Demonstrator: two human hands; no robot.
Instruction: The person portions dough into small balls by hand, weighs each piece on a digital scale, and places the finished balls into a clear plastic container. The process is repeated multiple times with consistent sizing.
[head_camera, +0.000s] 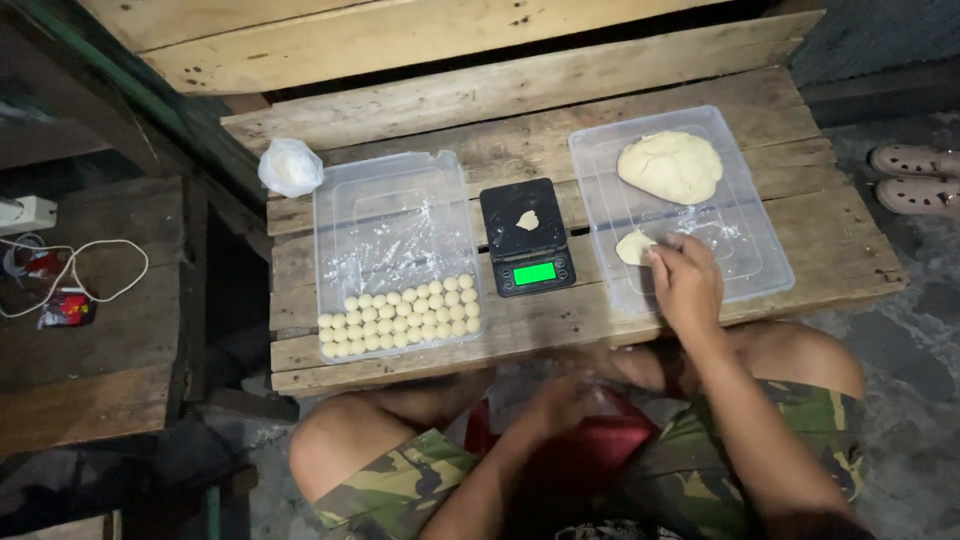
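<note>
The wooden surface (560, 120) holds two clear trays (345, 195) (760, 250), a black scale (527, 237) between them, and a small white bag (290, 166) by the left tray.

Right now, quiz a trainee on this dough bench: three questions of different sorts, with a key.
1. True or false: the right hand touches the small dough piece.
2. What lies on the scale? A) a bit of dough B) a spoon C) nothing
3. Which tray holds the rows of dough balls?

Key: 1 true; 2 A; 3 the left tray; the big dough lump sits in the right tray.
</note>
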